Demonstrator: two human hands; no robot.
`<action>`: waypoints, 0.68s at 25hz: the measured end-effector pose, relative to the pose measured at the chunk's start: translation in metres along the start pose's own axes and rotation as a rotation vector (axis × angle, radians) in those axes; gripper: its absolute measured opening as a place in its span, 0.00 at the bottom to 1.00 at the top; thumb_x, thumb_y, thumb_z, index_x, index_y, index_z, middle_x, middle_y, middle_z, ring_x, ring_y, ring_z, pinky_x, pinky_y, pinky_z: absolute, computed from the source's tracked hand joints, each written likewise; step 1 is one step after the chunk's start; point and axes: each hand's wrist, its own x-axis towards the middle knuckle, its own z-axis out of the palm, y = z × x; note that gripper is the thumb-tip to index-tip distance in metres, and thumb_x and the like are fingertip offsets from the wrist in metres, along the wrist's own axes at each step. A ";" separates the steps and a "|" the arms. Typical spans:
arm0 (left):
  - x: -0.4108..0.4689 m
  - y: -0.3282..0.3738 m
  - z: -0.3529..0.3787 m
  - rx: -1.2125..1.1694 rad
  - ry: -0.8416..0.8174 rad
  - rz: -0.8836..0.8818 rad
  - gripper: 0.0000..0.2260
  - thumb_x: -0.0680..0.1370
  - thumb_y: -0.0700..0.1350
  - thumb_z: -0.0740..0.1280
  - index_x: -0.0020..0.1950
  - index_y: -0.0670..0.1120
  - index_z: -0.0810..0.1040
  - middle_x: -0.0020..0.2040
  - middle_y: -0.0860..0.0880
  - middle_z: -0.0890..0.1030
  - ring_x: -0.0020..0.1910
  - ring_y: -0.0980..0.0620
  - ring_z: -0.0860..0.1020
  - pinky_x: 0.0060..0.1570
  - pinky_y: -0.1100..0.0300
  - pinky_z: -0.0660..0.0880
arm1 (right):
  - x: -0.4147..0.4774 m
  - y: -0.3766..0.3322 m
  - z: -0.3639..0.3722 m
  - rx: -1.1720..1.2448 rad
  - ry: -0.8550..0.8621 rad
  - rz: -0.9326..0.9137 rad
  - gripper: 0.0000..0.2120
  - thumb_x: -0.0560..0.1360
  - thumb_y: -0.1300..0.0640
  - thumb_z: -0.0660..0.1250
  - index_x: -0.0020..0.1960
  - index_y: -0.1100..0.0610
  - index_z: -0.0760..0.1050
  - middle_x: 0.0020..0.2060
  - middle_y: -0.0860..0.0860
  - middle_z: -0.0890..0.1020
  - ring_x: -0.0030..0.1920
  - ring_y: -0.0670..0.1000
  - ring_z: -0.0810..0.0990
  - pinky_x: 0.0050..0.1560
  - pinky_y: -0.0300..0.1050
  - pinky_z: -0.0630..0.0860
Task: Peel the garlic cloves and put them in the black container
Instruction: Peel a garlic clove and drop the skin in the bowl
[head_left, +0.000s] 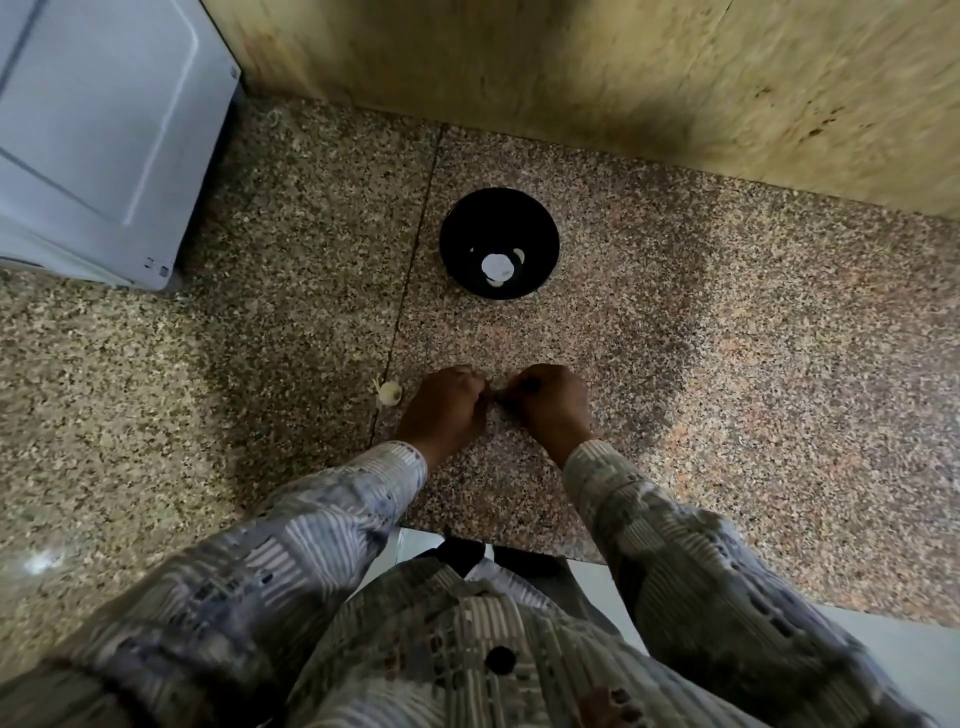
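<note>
**Head view: both hands pinched together on a small piece, near side of the black container**

Black container (457, 228) sits upright on the speckled granite table (727, 364), open top up. At its bottom are a few white peeled cloves (497, 266), bunched together and touching.

Left hand (445, 410) and right hand (551, 406) are on the near side of the container, well apart from it and roughly in line with it. Fingers of both are curled, knuckles up, fingertips meeting in the middle. They pinch a small piece (497, 397) between them. It is greyish and mostly covered by fingers; can't tell if it's clove or skin. Hands are low over the table; can't tell if they touch it.

One more garlic piece (389, 393) lies on the table, nearer than the container and to its left. It is just beside the left hand, not touching it. Pale, roundish, with a thin shred of skin (375, 385) sticking out on the side away from the hand. It lies right by the table seam (410, 291), which runs past the container's left side.

Far left of the container and beyond it: a white appliance (104, 130), base on the table. Behind the container: a beige stone wall (623, 78), near but not touching.

Both forearms are in patterned striped sleeves (332, 525). The shirt front is the same fabric, with a dark button (500, 660), far nearer than the container.
</note>
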 end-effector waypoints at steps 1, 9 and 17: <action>0.000 0.001 0.000 -0.005 0.005 -0.001 0.11 0.74 0.48 0.63 0.43 0.44 0.83 0.42 0.45 0.81 0.43 0.43 0.80 0.44 0.52 0.78 | 0.001 -0.001 0.000 0.010 0.006 0.021 0.09 0.71 0.46 0.79 0.41 0.50 0.84 0.35 0.46 0.85 0.39 0.48 0.84 0.46 0.46 0.83; 0.006 0.003 -0.002 0.018 0.008 -0.019 0.07 0.74 0.43 0.68 0.44 0.45 0.86 0.42 0.45 0.85 0.44 0.44 0.83 0.47 0.51 0.80 | -0.001 -0.005 -0.003 0.007 -0.015 0.061 0.10 0.72 0.46 0.79 0.39 0.50 0.82 0.34 0.45 0.84 0.37 0.45 0.82 0.43 0.42 0.81; 0.007 0.003 0.000 0.020 0.031 -0.021 0.06 0.75 0.43 0.70 0.45 0.45 0.87 0.44 0.44 0.85 0.45 0.44 0.83 0.48 0.54 0.80 | -0.008 0.002 -0.003 0.009 -0.018 -0.018 0.08 0.74 0.48 0.76 0.42 0.50 0.82 0.37 0.46 0.83 0.39 0.47 0.82 0.44 0.46 0.82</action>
